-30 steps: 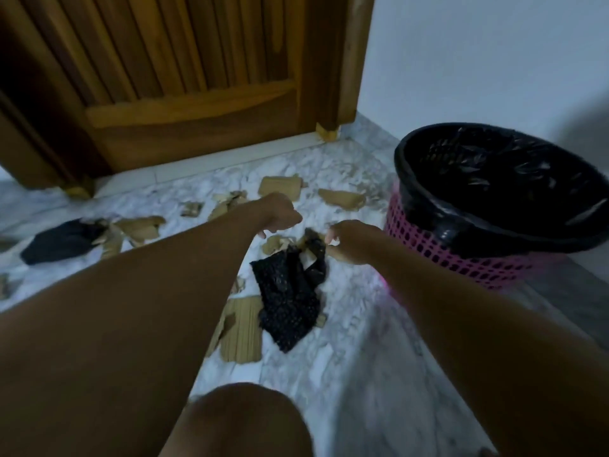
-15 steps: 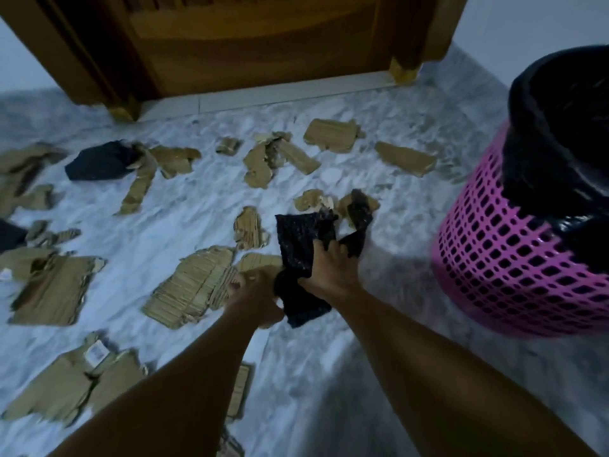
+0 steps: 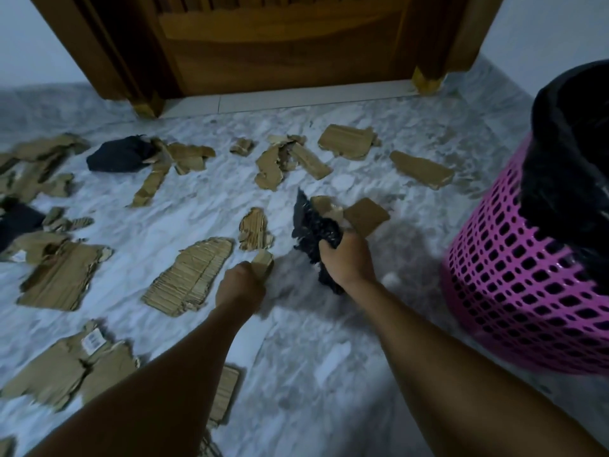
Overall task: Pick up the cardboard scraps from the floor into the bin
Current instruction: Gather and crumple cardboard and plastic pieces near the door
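Torn brown cardboard scraps lie scattered over the marble floor (image 3: 313,374). My left hand (image 3: 240,285) grips a small cardboard scrap (image 3: 262,262) just above the floor. My right hand (image 3: 346,262) holds a crumpled black scrap (image 3: 313,225) together with a brown cardboard piece (image 3: 365,215), lifted off the floor. The pink mesh bin (image 3: 514,285) with a black liner (image 3: 573,166) stands at the right, about a hand's width from my right hand. A large ribbed scrap (image 3: 191,275) lies left of my left hand.
A wooden door (image 3: 280,44) and its frame close the far side. More cardboard pieces (image 3: 66,367) lie at the lower left and several near the door (image 3: 349,141). Two dark scraps (image 3: 118,155) lie at the left. White walls flank the door.
My right hand has closed round the black scrap and a brown piece and lifted them. My left hand has picked up a small cardboard scrap. The camera has tilted down over the floor.
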### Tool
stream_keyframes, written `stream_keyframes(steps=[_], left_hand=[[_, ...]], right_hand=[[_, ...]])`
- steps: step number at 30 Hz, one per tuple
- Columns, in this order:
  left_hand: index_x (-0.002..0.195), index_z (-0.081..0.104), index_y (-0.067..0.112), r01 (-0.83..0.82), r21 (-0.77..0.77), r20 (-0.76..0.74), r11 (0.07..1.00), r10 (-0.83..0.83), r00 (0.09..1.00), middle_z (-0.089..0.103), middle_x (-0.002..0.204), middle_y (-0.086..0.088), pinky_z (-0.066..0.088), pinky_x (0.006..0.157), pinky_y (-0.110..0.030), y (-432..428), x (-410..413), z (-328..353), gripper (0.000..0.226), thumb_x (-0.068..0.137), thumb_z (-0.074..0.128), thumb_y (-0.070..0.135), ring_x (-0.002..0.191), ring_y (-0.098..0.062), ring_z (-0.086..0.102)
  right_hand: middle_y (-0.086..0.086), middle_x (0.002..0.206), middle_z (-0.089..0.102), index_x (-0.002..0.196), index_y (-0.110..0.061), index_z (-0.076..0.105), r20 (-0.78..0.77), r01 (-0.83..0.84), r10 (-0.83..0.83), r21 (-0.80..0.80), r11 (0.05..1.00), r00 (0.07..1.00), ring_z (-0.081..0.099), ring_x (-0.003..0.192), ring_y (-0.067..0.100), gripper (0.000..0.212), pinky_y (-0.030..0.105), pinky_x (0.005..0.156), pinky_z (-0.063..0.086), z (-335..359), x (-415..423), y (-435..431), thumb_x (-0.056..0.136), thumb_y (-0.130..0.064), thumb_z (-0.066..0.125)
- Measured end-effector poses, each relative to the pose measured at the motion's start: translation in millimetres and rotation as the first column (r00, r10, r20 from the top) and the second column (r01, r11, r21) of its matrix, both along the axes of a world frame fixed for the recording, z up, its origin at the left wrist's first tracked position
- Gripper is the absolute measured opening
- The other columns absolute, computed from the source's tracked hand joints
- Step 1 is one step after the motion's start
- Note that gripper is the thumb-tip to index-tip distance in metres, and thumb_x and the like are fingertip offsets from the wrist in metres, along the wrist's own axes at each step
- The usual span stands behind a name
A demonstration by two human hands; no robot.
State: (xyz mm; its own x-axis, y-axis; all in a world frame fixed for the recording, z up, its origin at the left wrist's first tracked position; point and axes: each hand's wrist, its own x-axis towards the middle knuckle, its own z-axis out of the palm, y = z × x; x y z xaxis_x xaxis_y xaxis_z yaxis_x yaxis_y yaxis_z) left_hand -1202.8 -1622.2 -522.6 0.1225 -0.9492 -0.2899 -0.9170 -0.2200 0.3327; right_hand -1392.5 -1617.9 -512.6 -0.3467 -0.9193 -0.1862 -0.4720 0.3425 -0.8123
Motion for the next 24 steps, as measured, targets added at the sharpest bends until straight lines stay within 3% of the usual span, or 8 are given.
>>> stream_keyframes(steps=[6, 9, 11, 13, 15, 17, 21, 24], left_hand=[[0.108, 0.05, 0.003, -0.168, -0.207, -0.154, 0.964, 0.137, 0.978, 0.065, 0.101, -0.019, 0.044, 0.07, -0.035, -17.7, 10.6, 23.8, 0.038, 0.084, 0.061, 0.03, 0.094, -0.039, 0.062], [0.116, 0.041, 0.005, -0.186, -0.161, -0.06, 0.969, 0.179, 0.982, 0.061, 0.11, -0.016, 0.04, 0.074, -0.036, -29.8, 18.6, 27.5, 0.059, 0.078, 0.072, 0.039, 0.103, -0.038, 0.059], [0.125, 0.036, 0.002, -0.216, -0.085, -0.004, 0.973, 0.216, 0.976, 0.053, 0.123, -0.019, 0.041, 0.086, -0.038, -35.4, 27.8, 22.4, 0.072, 0.074, 0.077, 0.034, 0.116, -0.037, 0.051], [0.132, 0.031, -0.001, -0.243, -0.014, 0.019, 0.97, 0.243, 0.97, 0.044, 0.13, -0.02, 0.039, 0.1, -0.041, -39.3, 39.3, 13.1, 0.083, 0.072, 0.077, 0.031, 0.124, -0.037, 0.042], [0.134, 0.029, -0.002, -0.295, 0.035, 0.031, 0.955, 0.294, 0.955, 0.043, 0.13, -0.021, 0.041, 0.099, -0.041, -40.7, 50.1, 6.3, 0.088, 0.069, 0.078, 0.033, 0.123, -0.036, 0.041], [0.136, 0.03, -0.003, -0.312, 0.076, 0.074, 0.947, 0.307, 0.949, 0.044, 0.129, -0.021, 0.04, 0.096, -0.04, -42.0, 59.6, 0.7, 0.089, 0.07, 0.075, 0.036, 0.121, -0.036, 0.041], [0.134, 0.041, -0.002, -0.26, 0.148, 0.085, 0.954, 0.25, 0.965, 0.04, 0.126, -0.02, 0.041, 0.098, -0.039, -43.7, 66.4, -4.2, 0.073, 0.077, 0.07, 0.033, 0.127, -0.036, 0.031], [0.126, 0.047, 0.005, -0.22, 0.122, 0.103, 0.968, 0.208, 0.973, 0.037, 0.124, -0.019, 0.046, 0.088, -0.038, -45.1, 67.4, -5.3, 0.061, 0.075, 0.072, 0.028, 0.119, -0.035, 0.037]], right_hand=[[0.002, 0.072, 0.045, 0.094, -0.01, 0.045, 0.06, 0.053, -0.053, 0.013, 0.999, 0.997, 0.047, 0.061, 0.022, 0.012, 0.035, 0.056, 0.036, 7.4, -25.8, -29.9, 0.097, -0.021, 0.046], [0.001, 0.07, 0.051, 0.087, -0.011, 0.05, 0.084, 0.027, -0.032, 0.063, 0.998, 0.996, 0.052, 0.06, 0.021, 0.038, 0.035, 0.055, 0.04, 6.1, -30.5, -39.5, 0.085, -0.048, 0.058], [0.003, 0.089, 0.063, 0.108, -0.013, 0.058, 0.031, -0.038, 0.034, 0.137, 0.99, 0.999, 0.064, 0.08, 0.026, 0.066, 0.037, 0.06, 0.051, 4.3, -30.3, -48.2, 0.071, -0.068, 0.066], [0.007, 0.117, 0.062, 0.134, -0.016, 0.046, -0.08, -0.103, 0.123, 0.223, 0.97, 0.989, 0.063, 0.103, 0.032, 0.085, 0.043, 0.077, 0.055, 2.8, -28.3, -58.8, 0.071, -0.067, 0.073], [0.01, 0.138, 0.053, 0.148, -0.015, 0.032, -0.18, -0.123, 0.18, 0.287, 0.95, 0.967, 0.056, 0.119, 0.037, 0.096, 0.048, 0.091, 0.052, 1.7, -26.2, -70.4, 0.075, -0.061, 0.075], [0.013, 0.144, 0.049, 0.153, -0.015, 0.024, -0.261, -0.115, 0.212, 0.341, 0.933, 0.942, 0.052, 0.124, 0.039, 0.101, 0.052, 0.097, 0.049, 0.4, -23.0, -83.6, 0.077, -0.06, 0.074], [0.015, 0.14, 0.051, 0.156, -0.014, 0.017, -0.248, -0.083, 0.191, 0.391, 0.917, 0.95, 0.055, 0.12, 0.04, 0.095, 0.049, 0.095, 0.051, -8.2, -16.2, -100.3, 0.085, -0.047, 0.072], [0.015, 0.118, 0.063, 0.132, -0.009, 0.052, -0.377, -0.037, 0.178, 0.351, 0.936, 0.909, 0.063, 0.104, 0.035, 0.058, 0.041, 0.08, 0.054, -20.0, -16.3, -98.5, 0.088, -0.043, 0.069]])
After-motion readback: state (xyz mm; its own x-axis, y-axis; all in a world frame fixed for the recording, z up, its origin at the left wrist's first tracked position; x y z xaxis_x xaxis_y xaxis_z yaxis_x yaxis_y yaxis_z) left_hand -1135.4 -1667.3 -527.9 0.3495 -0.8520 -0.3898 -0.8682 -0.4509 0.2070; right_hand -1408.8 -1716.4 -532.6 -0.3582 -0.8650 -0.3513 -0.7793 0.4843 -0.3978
